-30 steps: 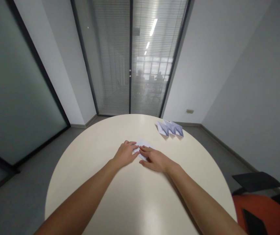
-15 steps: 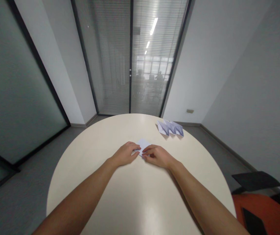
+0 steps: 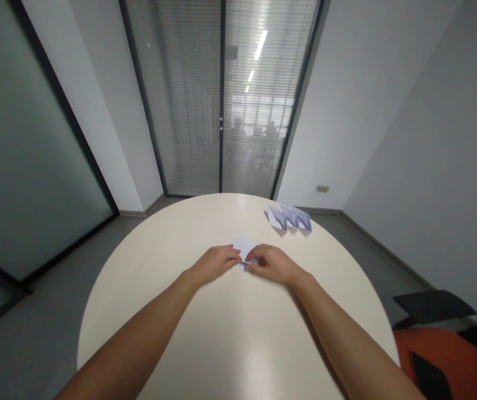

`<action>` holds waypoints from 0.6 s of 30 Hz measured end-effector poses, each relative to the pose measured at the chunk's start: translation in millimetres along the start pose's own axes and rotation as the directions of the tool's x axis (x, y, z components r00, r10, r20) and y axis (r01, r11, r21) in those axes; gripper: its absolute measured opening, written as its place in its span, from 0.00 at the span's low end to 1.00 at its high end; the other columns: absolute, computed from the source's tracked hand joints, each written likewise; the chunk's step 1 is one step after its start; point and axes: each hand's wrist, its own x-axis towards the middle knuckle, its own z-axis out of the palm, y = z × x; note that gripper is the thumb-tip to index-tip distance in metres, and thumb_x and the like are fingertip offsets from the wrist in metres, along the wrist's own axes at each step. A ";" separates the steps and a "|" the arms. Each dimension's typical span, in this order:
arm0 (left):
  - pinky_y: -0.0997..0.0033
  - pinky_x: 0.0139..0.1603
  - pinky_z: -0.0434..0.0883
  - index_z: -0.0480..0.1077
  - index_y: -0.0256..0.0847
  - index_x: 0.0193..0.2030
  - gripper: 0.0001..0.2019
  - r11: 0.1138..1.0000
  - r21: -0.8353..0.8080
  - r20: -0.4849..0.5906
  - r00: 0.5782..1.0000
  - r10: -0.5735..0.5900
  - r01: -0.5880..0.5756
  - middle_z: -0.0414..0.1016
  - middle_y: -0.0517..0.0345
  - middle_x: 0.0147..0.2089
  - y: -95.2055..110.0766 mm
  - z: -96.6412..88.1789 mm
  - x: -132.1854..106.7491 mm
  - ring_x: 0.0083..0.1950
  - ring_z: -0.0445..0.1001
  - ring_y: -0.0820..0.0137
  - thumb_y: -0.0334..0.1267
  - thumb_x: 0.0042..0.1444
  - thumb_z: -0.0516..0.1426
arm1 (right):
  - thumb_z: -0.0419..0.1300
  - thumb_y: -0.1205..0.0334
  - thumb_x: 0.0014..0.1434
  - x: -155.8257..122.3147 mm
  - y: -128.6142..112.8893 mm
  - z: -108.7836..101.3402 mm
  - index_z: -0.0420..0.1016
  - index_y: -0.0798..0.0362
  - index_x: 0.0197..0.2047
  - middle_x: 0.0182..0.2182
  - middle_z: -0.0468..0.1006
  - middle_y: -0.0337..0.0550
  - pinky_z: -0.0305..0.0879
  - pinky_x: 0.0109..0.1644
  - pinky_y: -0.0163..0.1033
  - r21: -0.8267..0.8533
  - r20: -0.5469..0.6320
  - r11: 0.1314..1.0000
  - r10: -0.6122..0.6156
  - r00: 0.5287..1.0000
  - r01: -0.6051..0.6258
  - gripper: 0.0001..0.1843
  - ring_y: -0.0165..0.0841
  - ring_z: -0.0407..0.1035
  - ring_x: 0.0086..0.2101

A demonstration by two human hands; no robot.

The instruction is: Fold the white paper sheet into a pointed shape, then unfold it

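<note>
A small piece of pale paper (image 3: 244, 244) lies near the middle of the round table, with a crease or raised fold along its near side. My left hand (image 3: 217, 263) pinches its left part between thumb and fingers. On the right side, my right hand (image 3: 272, 262) grips the same paper, its fingers curled over the fold and its thumb on the near edge. Part of the paper is hidden beneath the fingers.
Several folded paper pieces (image 3: 289, 218) stand in a row at the table's far right edge. The cream round table (image 3: 205, 355) has an orange chair (image 3: 447, 355) with black armrests at its right. Behind it is a glass partition (image 3: 192, 139) with blinds.
Both hands have shifted slightly on the paper. The near part of the paper now shows a raised fold between the thumbs and fingers. The folded pieces have stayed in place.
</note>
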 end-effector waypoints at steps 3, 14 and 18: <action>0.63 0.62 0.69 0.79 0.47 0.49 0.11 1.000 -0.017 -0.012 1.000 0.004 -0.004 0.80 0.57 0.55 2.2 -0.8 -0.2 0.61 0.74 0.61 0.39 0.67 0.55 | 0.59 0.50 0.64 -1.6 8.2 -0.9 0.82 0.49 0.45 0.43 0.83 0.44 0.66 0.52 0.41 -0.012 -0.018 1.000 -0.007 1.000 0.007 0.15 0.40 0.75 0.45; 0.69 0.48 0.71 0.77 0.47 0.51 0.13 0.976 0.149 -0.068 0.986 -0.149 0.158 0.83 0.56 0.48 7.4 0.2 3.3 0.46 0.80 0.64 0.42 0.69 0.52 | 0.54 0.51 0.68 -1.9 12.3 1.2 0.81 0.53 0.39 0.32 0.82 0.44 0.60 0.34 0.36 0.079 -0.032 0.987 0.141 0.989 -0.138 0.19 0.34 0.71 0.30; 0.68 0.46 0.71 0.77 0.47 0.50 0.14 0.959 0.209 -0.084 0.981 -0.176 0.190 0.83 0.56 0.46 10.6 1.1 4.4 0.44 0.80 0.63 0.43 0.69 0.51 | 0.53 0.52 0.69 -2.2 13.0 1.6 0.81 0.53 0.41 0.33 0.82 0.44 0.59 0.34 0.36 0.122 -0.033 0.981 0.156 0.987 -0.151 0.18 0.33 0.70 0.30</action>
